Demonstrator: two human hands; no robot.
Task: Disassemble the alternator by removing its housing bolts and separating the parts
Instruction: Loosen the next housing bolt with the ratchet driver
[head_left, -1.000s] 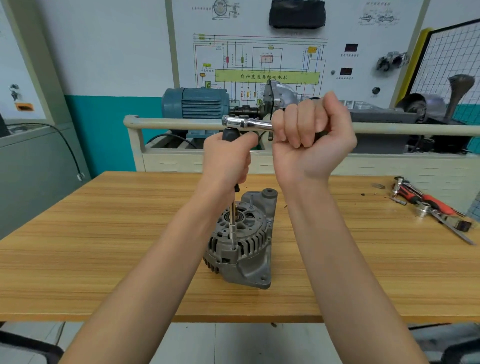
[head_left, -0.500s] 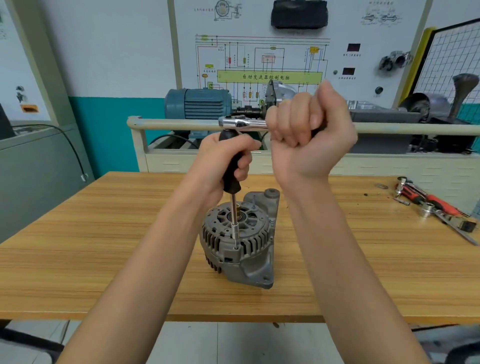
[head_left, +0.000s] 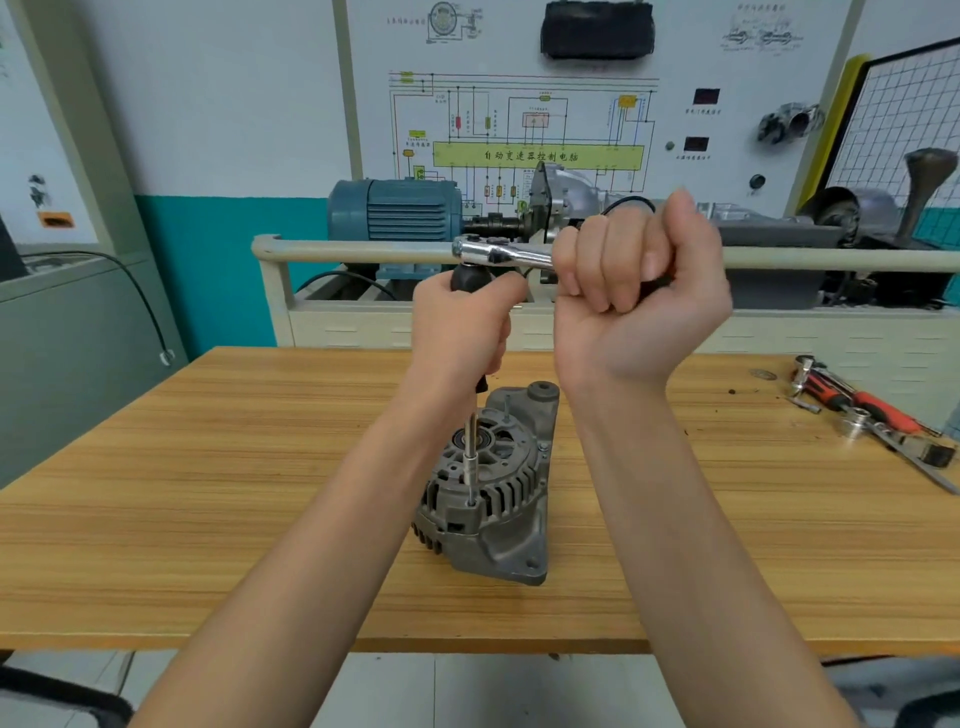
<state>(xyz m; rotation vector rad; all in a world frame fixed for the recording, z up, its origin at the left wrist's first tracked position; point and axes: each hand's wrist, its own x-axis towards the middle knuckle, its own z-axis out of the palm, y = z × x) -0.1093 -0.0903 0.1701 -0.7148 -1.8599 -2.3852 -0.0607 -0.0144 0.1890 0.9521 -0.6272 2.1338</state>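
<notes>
A grey alternator (head_left: 493, 499) stands on the wooden table (head_left: 208, 493), its vented end facing up. A long driver (head_left: 471, 452) with a black handle stands upright, its tip in a bolt hole at the housing's front rim. My left hand (head_left: 460, 330) grips the black handle. A chrome ratchet (head_left: 498, 254) sits on top of the driver, pointing right. My right hand (head_left: 639, 291) is fisted around the ratchet's grip, level with my left hand and to its right.
Loose tools with red handles and sockets (head_left: 872, 415) lie at the table's right edge. Behind the table a railed training bench (head_left: 363, 249) carries a blue motor (head_left: 400, 208) and a gearbox. A grey cabinet (head_left: 62, 338) stands at the left.
My right hand has swung the ratchet handle slightly, fist lower and farther right. My left hand has closed tighter around the driver handle. The alternator has stayed put.
</notes>
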